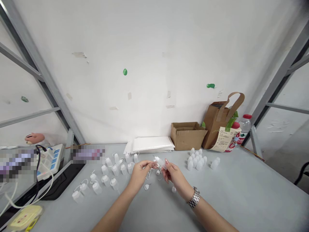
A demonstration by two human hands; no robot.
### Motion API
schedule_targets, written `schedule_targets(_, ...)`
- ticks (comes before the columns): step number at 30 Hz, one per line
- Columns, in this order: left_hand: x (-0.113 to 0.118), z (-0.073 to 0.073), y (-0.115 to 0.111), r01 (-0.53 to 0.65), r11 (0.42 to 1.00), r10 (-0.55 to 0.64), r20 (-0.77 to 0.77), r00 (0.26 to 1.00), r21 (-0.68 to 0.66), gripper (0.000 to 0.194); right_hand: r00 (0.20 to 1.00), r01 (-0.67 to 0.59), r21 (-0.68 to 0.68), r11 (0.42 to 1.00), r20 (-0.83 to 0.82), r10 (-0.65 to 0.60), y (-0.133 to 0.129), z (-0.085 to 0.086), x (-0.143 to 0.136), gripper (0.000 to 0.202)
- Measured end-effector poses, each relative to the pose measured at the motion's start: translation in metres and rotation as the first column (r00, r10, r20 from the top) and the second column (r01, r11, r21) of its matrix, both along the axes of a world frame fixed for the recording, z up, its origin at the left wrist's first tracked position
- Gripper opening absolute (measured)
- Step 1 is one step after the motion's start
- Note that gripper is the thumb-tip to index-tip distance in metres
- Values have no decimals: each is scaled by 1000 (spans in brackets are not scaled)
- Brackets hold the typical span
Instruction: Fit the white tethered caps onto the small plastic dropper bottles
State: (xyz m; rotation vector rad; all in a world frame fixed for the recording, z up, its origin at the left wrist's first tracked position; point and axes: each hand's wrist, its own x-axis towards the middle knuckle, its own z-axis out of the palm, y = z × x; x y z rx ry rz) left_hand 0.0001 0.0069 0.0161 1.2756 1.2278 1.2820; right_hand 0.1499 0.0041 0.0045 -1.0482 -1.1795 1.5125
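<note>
My right hand (172, 172) is closed around a small white squeeze bottle (159, 162), which tilts up to the left with a thin needle tip at its end. Beside the bottle's neck, my left hand (142, 170) pinches what looks like a small white cap, partly hidden by the fingers. Loose white needle-tip caps (146, 187) lie on the table below and between my hands, and another cap (174, 189) is under my right wrist. To the left stand several capped bottles (113, 184) with looped straps. Several bottles without such tips (199, 165) are grouped at the right.
On the grey table (154, 212), white padded envelopes (152, 144) lie by the wall next to an open cardboard box (189, 140). Behind at right are a paper bag (212, 119) and drink bottle (245, 125). A power strip (51, 161) with cables and a yellow case (25, 217) are left.
</note>
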Motion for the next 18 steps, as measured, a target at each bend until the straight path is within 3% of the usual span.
schedule_targets(3,0,0,-2,-38,999,40,-75,996,32,14,999,44,-4,999,12,-44,2,-3,1,53)
schedule_targets(5,-1,0,-2,-53,999,53,-38,998,12,13,998,70,-6,998,9,-70,3,-3,2,55)
schedule_targets(9,-5,3,0,-49,997,62,226,972,-65,25,997,71,47,996,31,-72,4,-2,4,56)
schedule_targets(13,-10,4,3,37,997,-3,489,872,-60,33,984,17,180,984,174,-48,-1,1,2,51)
schedule_targets(18,-10,3,3,158,986,-104,564,819,-48,32,941,15,319,948,315,-121,-13,5,0,44)
